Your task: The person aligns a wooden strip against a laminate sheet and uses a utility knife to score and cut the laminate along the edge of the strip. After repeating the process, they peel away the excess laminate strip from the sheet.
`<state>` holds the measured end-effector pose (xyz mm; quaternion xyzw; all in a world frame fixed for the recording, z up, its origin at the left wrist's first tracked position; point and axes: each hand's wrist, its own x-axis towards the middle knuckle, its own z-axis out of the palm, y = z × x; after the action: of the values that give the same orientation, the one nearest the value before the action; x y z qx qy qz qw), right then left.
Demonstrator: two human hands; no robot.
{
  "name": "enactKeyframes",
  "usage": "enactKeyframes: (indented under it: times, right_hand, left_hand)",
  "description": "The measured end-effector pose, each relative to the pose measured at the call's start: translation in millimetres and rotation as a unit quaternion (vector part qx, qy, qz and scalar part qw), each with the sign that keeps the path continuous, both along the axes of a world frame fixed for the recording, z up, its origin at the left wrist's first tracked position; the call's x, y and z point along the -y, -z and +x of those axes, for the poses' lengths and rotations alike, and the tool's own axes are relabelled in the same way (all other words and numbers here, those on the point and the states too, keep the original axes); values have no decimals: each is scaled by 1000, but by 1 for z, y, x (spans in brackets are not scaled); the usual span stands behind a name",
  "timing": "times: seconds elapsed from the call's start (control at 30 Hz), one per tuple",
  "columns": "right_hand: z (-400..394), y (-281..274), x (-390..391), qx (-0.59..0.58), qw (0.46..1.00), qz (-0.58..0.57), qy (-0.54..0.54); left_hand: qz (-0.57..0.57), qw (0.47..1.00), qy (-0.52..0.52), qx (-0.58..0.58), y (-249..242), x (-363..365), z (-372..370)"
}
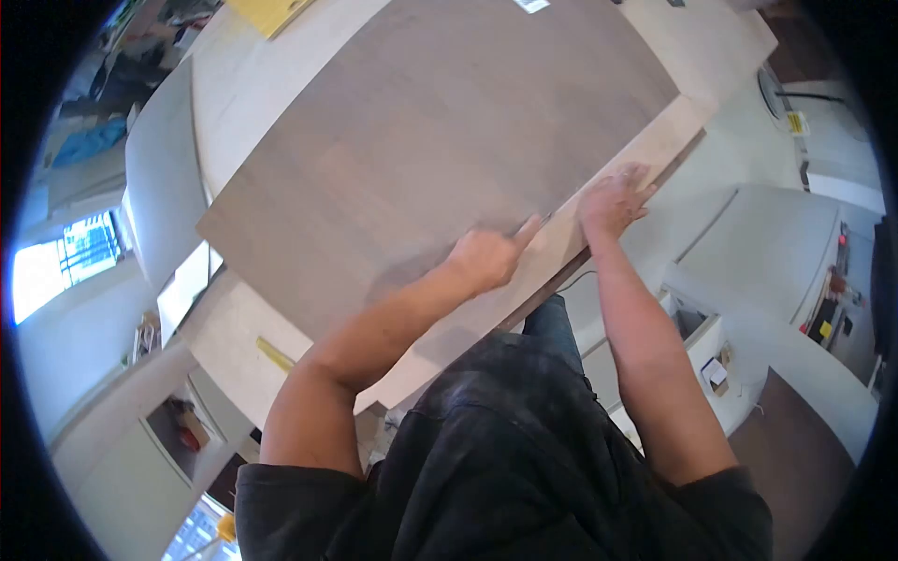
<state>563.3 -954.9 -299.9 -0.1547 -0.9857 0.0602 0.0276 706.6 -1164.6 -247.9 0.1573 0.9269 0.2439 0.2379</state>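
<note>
A large brown sheet panel (440, 122) lies across the work table. Along its near edge, on top of it, runs a long pale wooden board (543, 248), with a dark brown strip of panel showing beyond it. My left hand (486, 257) is closed with the index finger stretched along a slim pointed tool (548, 216); only its tip shows, at the pale board's inner edge. The rest of the tool is hidden in my fingers. My right hand (613, 206) lies pressed on the pale board, fingers apart and reaching over its outer edge.
A yellow flat object (268, 13) sits at the table's far left, and a small yellow strip (274, 354) lies near my left elbow. A white label (531, 5) is on the panel's far end. Below my right arm stands an open white drawer (690, 323).
</note>
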Motion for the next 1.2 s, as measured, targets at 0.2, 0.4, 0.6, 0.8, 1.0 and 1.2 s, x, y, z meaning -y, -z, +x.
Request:
enactKeyframes:
  times: [0.2,0.4,0.6,0.8,1.0,1.2]
  right_hand:
    - [1,-2,10,24,999,47,6]
    - [3,-12,17,51,997,42,26]
    - [3,-8,15,56,996,70,17]
    - [1,5,-1,16,1000,14,0]
    - [-1,9,-14,-1,998,-54,-16]
    - [15,15,-46,-87,973,-215,9]
  left_hand:
    - [-69,980,-64,176,-36,86,182]
    - [-94,968,-233,2,-42,98,205]
    - [-243,907,-342,-45,-3,133,132]
    - [-147,899,-325,-254,12,39,80]
    - [-64,953,-217,-203,1,-86,53]
    - [-34,957,-204,-204,14,-82,39]
